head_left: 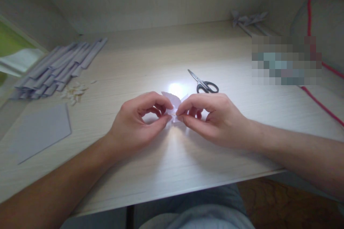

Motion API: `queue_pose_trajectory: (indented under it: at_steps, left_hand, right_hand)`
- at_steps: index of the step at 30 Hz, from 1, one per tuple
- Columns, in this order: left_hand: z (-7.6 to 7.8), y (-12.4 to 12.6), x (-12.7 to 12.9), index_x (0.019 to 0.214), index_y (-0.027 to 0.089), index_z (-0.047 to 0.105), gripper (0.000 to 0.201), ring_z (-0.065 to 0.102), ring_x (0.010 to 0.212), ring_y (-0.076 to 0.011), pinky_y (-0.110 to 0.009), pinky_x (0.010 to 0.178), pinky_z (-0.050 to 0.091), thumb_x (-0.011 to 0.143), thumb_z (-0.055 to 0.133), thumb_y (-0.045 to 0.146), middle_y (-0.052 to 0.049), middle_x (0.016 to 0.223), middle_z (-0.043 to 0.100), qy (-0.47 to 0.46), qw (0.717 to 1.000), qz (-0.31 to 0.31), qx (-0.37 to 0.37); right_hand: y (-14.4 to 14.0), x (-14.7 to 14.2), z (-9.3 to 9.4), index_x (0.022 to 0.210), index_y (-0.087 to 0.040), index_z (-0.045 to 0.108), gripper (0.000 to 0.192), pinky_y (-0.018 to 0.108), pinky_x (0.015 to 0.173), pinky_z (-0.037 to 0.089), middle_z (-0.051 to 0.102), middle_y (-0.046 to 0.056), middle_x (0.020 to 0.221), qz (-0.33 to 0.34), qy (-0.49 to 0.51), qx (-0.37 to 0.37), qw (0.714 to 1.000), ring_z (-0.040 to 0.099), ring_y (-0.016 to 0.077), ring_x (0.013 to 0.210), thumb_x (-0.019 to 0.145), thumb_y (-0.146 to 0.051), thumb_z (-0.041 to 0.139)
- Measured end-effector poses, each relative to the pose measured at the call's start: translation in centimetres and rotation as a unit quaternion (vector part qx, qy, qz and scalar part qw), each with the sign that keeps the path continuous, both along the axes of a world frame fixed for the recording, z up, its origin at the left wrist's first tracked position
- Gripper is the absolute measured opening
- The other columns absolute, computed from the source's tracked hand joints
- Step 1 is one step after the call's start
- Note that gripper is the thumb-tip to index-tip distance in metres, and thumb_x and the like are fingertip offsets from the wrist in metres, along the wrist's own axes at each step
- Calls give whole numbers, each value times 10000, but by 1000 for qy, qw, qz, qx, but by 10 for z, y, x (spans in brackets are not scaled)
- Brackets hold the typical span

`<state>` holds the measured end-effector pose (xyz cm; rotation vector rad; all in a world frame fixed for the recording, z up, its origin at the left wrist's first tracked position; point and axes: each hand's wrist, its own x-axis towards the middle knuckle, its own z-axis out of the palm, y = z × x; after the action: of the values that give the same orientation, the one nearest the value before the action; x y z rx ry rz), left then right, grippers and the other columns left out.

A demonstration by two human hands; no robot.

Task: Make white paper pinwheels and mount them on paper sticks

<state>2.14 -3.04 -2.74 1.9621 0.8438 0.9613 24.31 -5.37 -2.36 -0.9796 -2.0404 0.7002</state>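
Both of my hands meet over the middle of the pale wooden desk (166, 175). My left hand (139, 121) and my right hand (212, 116) pinch a small folded piece of white paper (174, 103) between thumbs and forefingers. The paper's upper flaps stick out above my fingers; its lower part is hidden by them. A bright spot of light falls on the desk just behind the paper. A pair of scissors (203, 83) with dark handles lies shut on the desk a little beyond my right hand.
A pile of folded grey paper strips (57, 68) lies at the far left, with small paper scraps (73, 92) beside it. A flat grey sheet (40, 130) rests at the near left. Folded paper shapes (248, 19) sit at the back right. A red cord (321, 103) runs along the right.
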Motion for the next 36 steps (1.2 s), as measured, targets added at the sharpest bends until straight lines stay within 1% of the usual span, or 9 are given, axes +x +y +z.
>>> queue_pose_trajectory:
  at_steps: [7,14,18,22,24,26,31,34,36]
  left_hand:
    - [0,0,0,929,246,729,195,672,842,-181,-341,748,570,850,716,68,-22,917,721,5,1000,-7,12]
    - [-1,-1,0,942,237,727,193,673,855,-185,-341,756,570,847,717,69,-29,927,718,9,1000,-6,10]
    - [-1,-1,0,940,235,721,184,671,854,-185,-338,750,565,851,716,74,-27,926,718,11,1000,-10,12]
    - [-3,-1,-1,964,240,707,178,673,857,-184,-340,766,565,858,722,97,-23,940,721,28,999,-8,32]
    - [-3,0,-3,1001,247,687,200,670,857,-181,-342,775,566,860,733,114,-17,958,719,34,998,1,53]
    - [-3,1,-5,1009,254,664,210,649,824,-173,-339,757,553,861,746,130,-8,936,698,47,994,17,93]
    - [4,3,-7,847,243,633,159,593,801,-183,-346,720,497,846,774,168,-19,872,604,99,970,54,216]
    - [6,3,-7,786,239,647,158,574,784,-178,-336,683,475,836,783,176,-25,881,581,114,957,51,261]
    - [5,3,-8,781,247,669,147,571,779,-180,-336,672,467,823,794,181,-25,880,584,122,953,47,274]
  right_hand:
    - [1,0,2,947,-138,747,145,237,660,505,756,31,829,12,-1,-19,1000,644,114,685,895,-73,628]
    - [2,1,1,991,-135,746,224,256,682,477,752,38,855,16,-10,-24,1000,648,133,735,872,-33,587]
    - [4,2,-1,1019,-128,740,234,261,683,468,743,44,877,19,-2,-44,999,642,132,733,891,-41,564]
    - [6,2,-2,1001,-141,735,210,261,701,466,727,33,863,23,18,-73,997,633,132,747,915,-68,559]
    - [6,2,-1,997,-141,738,202,261,680,456,713,26,835,23,25,-101,994,615,129,722,922,-81,560]
    - [7,1,0,992,-140,742,193,261,667,450,706,23,822,19,34,-127,991,603,129,713,923,-94,568]
    - [8,1,2,947,-132,740,158,266,681,461,714,32,840,17,67,-159,985,614,137,751,916,-110,587]
    - [8,1,1,950,-127,736,159,272,662,466,695,25,808,25,75,-184,980,611,137,718,913,-111,583]
    - [9,1,1,958,-129,732,159,275,651,472,678,16,784,31,78,-204,975,607,137,692,913,-112,580]
